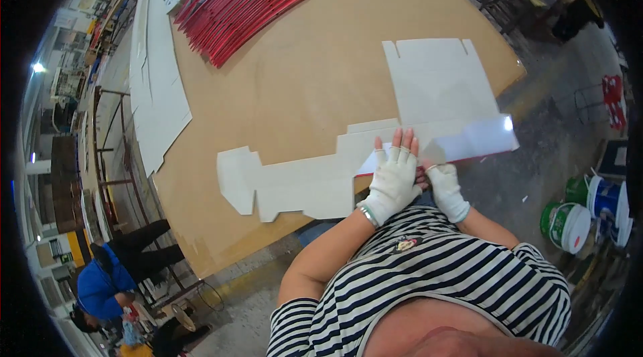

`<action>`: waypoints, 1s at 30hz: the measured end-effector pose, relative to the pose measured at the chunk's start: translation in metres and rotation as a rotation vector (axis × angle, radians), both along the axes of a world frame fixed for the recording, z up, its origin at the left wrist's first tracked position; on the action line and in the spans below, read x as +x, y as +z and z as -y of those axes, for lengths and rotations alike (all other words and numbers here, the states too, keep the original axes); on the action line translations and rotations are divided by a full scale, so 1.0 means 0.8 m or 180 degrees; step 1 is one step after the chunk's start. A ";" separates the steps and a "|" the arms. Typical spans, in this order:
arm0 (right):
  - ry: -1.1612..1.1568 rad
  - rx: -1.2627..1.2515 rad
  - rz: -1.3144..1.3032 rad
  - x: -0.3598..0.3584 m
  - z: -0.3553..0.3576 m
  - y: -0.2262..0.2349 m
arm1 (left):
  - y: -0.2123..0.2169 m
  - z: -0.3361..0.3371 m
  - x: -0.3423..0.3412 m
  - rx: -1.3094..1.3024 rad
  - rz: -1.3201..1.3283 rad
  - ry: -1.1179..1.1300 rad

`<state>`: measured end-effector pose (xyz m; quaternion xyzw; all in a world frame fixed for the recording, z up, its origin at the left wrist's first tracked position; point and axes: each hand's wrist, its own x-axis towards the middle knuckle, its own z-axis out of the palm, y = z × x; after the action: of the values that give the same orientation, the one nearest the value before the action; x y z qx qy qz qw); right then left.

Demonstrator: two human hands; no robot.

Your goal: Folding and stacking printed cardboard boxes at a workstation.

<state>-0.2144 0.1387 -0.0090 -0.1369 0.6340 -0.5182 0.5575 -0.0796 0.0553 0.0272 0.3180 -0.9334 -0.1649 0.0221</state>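
A large die-cut cardboard sheet [305,183], pale grey with notched flaps, lies along the table's near edge. One strip is folded over and shows a glossy white face [472,139] with a red edge. Flat on that strip rests my left hand [392,179], in a white fingerless-tip glove, its fingers stretched forward. Close beside it, my right hand [447,191], gloved the same way, has its fingers curled at the strip's near edge. Its thumb lies by the edge, and its other fingers are partly hidden beside my left hand.
A fanned stack of red folded sheets [238,9] lies at the table's far left. More pale cardboard [157,82] lines the left edge of the brown table [301,76]. Paint buckets [566,226] stand on the floor at right. A person in blue [104,273] bends at lower left.
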 end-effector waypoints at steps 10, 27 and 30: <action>0.1597 -0.2926 -0.5033 -0.063 0.086 0.025 | 0.020 -0.010 0.044 0.0427 -0.0082 0.0049; 0.2270 -0.2634 -0.4571 -0.109 0.128 0.013 | 0.004 0.010 0.255 0.0305 -0.1925 0.1584; 0.2110 -0.2692 -0.4322 -0.111 0.121 0.017 | -0.007 0.022 0.227 -0.0446 -0.1542 0.1962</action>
<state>-0.3030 0.0415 0.0045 -0.7904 0.5111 -0.3273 0.0828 0.1024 0.0374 0.0216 0.5329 -0.7709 -0.1567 0.3117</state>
